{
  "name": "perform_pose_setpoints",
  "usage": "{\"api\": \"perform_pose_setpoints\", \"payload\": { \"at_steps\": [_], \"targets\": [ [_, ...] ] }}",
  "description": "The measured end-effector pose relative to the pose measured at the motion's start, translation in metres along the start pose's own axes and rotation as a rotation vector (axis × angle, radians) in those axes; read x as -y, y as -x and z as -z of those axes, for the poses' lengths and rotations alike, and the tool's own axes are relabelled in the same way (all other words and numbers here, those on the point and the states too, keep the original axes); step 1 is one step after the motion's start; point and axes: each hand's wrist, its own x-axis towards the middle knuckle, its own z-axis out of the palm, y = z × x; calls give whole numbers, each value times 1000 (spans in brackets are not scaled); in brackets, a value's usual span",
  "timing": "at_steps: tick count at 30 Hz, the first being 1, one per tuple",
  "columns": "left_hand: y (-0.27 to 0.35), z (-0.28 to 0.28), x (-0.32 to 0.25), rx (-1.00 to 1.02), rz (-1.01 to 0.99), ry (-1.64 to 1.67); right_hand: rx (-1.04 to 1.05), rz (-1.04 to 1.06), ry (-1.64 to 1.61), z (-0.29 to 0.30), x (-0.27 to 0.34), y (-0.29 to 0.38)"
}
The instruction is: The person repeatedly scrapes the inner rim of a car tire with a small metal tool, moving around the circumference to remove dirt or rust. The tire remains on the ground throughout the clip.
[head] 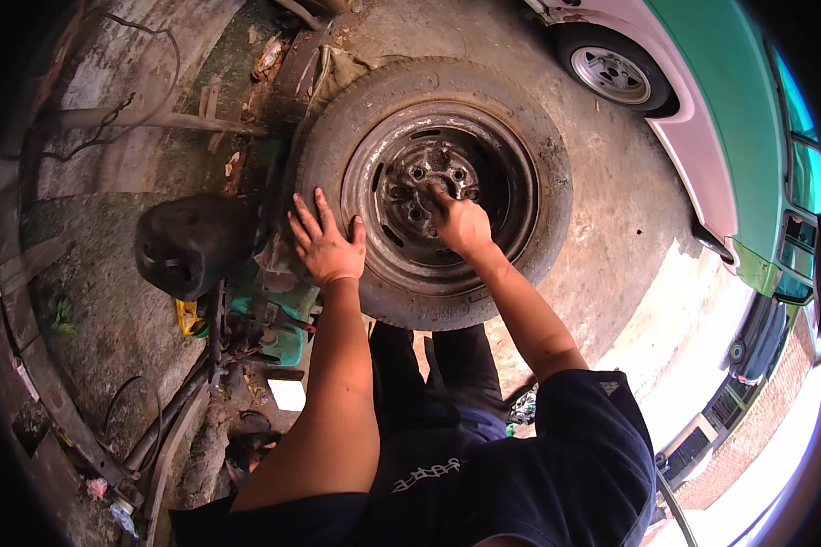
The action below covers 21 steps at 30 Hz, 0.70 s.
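A car wheel, with a rubber tyre (438,311) on a worn steel rim (383,256), lies face up before me. My left hand (328,243) rests on the tyre's left side with its fingers spread, and holds nothing. My right hand (462,222) is over the wheel's hub, with its fingers at the dark centre of the disc (445,161). The fingertips are partly hidden, so I cannot tell whether something is gripped there. Several bolt holes show around the centre. A piece of cloth (335,72) shows beneath the tyre's upper left edge.
To the left are a dark rounded metal part (191,246), a metal bar (157,121) and a bent cable. A green plastic container (291,345) with tools is beside my left forearm. A green and pink vehicle (708,130) stands at the right on the concrete floor.
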Motion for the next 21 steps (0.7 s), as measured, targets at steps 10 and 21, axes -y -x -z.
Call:
{"api": "perform_pose_setpoints", "payload": {
  "at_steps": [10, 21],
  "targets": [
    [-1, 0, 1, 32, 9, 6, -148, -45, 8, 1, 5, 4],
    [-1, -4, 2, 25, 4, -10, -60, 16, 69, 8, 7, 1]
  ]
}}
